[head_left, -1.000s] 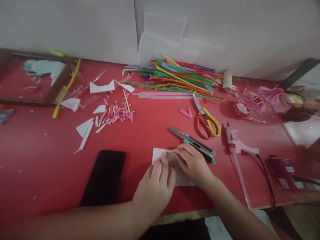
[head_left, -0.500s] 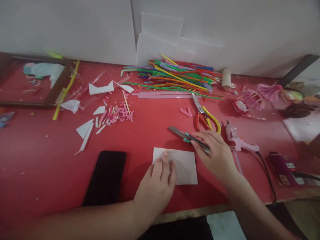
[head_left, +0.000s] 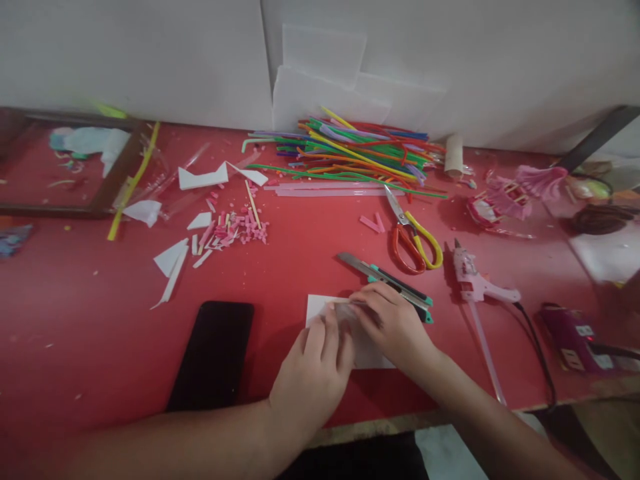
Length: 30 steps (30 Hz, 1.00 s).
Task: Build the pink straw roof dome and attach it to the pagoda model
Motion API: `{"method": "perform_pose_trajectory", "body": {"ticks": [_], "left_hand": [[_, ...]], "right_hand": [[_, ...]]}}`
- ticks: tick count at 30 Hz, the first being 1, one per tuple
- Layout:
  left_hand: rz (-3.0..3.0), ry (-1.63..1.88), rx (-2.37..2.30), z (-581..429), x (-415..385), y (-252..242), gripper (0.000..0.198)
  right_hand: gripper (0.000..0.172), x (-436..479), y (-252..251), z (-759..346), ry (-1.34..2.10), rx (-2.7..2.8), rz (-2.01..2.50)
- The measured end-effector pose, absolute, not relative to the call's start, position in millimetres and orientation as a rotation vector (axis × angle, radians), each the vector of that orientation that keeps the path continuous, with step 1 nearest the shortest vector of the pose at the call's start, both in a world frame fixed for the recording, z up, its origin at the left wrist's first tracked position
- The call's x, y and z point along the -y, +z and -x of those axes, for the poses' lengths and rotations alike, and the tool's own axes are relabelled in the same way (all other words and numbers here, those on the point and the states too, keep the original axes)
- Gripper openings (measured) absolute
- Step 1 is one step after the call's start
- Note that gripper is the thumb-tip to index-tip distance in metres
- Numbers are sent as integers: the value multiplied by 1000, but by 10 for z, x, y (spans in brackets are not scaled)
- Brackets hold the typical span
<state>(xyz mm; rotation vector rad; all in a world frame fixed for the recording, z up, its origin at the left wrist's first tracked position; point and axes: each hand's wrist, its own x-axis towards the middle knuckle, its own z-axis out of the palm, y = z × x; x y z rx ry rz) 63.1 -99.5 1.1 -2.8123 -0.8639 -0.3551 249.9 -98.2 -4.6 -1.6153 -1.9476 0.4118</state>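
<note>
A white rectangular sheet, card or thin foam board (head_left: 320,305), lies flat near the table's front edge. My left hand (head_left: 315,360) rests on it with bent fingers held close together, pinning it down. Over the sheet's right half, my right hand (head_left: 393,323) pinches with thumb and fingertips near the top edge; whatever is between them is too small to make out. Just beyond that hand a utility knife (head_left: 400,285) with a black and green handle lies on the table, its blade (head_left: 353,261) extended to the left and nobody's fingers around it.
Scissors (head_left: 415,247), a pink glue gun (head_left: 475,283) and a purple box (head_left: 575,340) with a cord are to the right. A black phone (head_left: 213,353) lies left. Behind are pink scraps (head_left: 240,227), white offcuts (head_left: 203,177) and a heap of pipe cleaners (head_left: 355,150).
My right hand has let go of the utility knife, leaving it on the table, and has moved left and nearer onto the sheet. My left hand has stayed in place.
</note>
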Motion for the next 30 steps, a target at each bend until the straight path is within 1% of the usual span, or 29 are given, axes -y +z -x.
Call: {"method": "perform_pose_trajectory", "body": {"ticks": [4,7,10,27,30], "left_hand": [[2813,-369,870,-626,1002,1,36],[2813,-371,874,-624,999,3,34],[2811,-382,874,-620,996,5,31],[2814,-394,886,-627,995,6,35],[2806,-397,884,-628,994,2,33]], "right_hand": [[16,964,-54,-2491,413,1935,1631],[17,964,-52,-2477,392,1945,1634],[18,964,-51,-2464,368,1974,1617],[16,962,-24,-2489,373,1978,1607],[12,929,-11,-2599,235,1960,1693]]}}
